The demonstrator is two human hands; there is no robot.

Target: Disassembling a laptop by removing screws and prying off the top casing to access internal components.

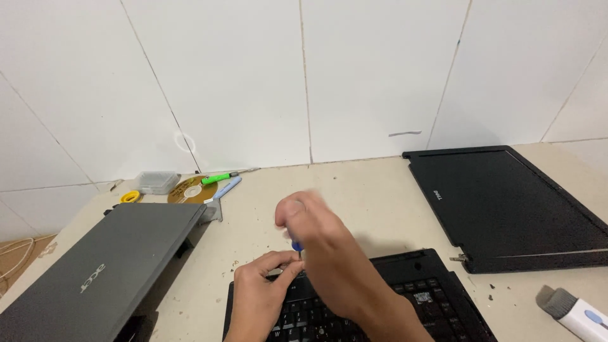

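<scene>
A small blue screwdriver (pixel 296 245) was clamped in the right hand (pixel 316 231), its tip steadied by the pinched left hand (pixel 263 285) at the rear edge of the keyboard base (pixel 437 285) on the bench (pixel 354 190). The black lid (pixel 506 202) already lay detached to the right, so disassembly was judged partly done, with the base itself still to be opened.

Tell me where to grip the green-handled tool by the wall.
Grip the green handle of the tool from above, fingers across its width. It lies flat beside the disc and a blue pen, so approach from the wall side, where the tabletop is barer.
</scene>
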